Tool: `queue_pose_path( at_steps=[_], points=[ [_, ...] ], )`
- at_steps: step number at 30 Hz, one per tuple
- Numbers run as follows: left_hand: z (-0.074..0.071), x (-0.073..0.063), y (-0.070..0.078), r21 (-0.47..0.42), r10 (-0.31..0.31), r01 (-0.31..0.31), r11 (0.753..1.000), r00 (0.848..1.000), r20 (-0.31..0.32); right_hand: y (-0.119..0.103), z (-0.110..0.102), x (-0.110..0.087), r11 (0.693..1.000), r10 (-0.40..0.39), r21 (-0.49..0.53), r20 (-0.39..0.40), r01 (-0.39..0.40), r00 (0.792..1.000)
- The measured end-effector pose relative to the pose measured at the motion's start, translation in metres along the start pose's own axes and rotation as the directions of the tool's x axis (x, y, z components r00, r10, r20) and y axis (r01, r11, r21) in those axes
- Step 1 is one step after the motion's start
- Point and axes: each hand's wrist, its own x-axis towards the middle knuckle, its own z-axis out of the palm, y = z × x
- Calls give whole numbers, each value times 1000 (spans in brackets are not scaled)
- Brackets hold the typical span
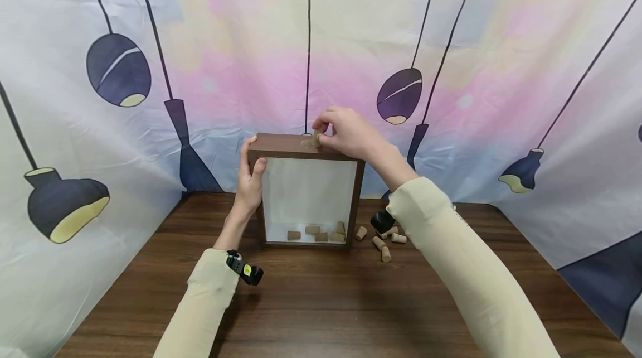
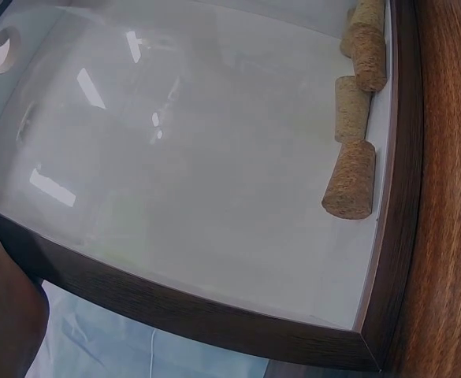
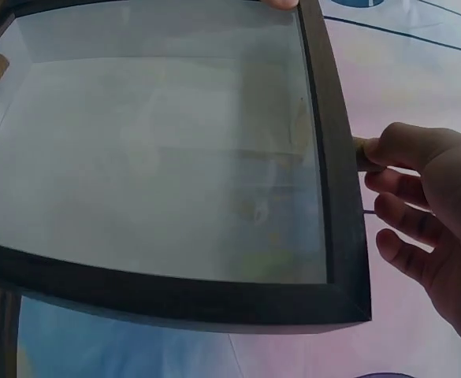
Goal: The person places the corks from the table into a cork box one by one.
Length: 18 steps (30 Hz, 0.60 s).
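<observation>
A brown-framed shadow box (image 1: 308, 196) with a clear front stands upright on the table, several corks (image 2: 350, 181) lying along its bottom inside. My left hand (image 1: 249, 179) grips the box's upper left side, thumb on the front and fingers around the edge. Above the top edge, my right hand (image 1: 346, 130) pinches a cork (image 1: 316, 138) between thumb and fingertips, right at the round hole (image 1: 306, 143) in the top. In the right wrist view that cork (image 3: 364, 153) meets the outer face of the frame; whether its end is inside the hole is hidden.
Several loose corks (image 1: 385, 254) lie on the dark wooden table (image 1: 321, 302), right of the box and partly beneath the right forearm. A patterned cloth (image 1: 241, 40) hangs behind and at both sides. Each wrist wears a small black camera (image 1: 251, 274).
</observation>
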Motion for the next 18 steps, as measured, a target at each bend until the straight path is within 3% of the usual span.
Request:
queue_pose_path(
  at_steps=[7,18],
  points=[
    [2,0,-1,-29,-1,1,1000,1000,5,-1,7,5,996,82,42,-12,-81,997],
    [-2,1,-7,27,17,-17,999,1000,-7,-10,15,12,992,92,87,-30,-89,995]
  ],
)
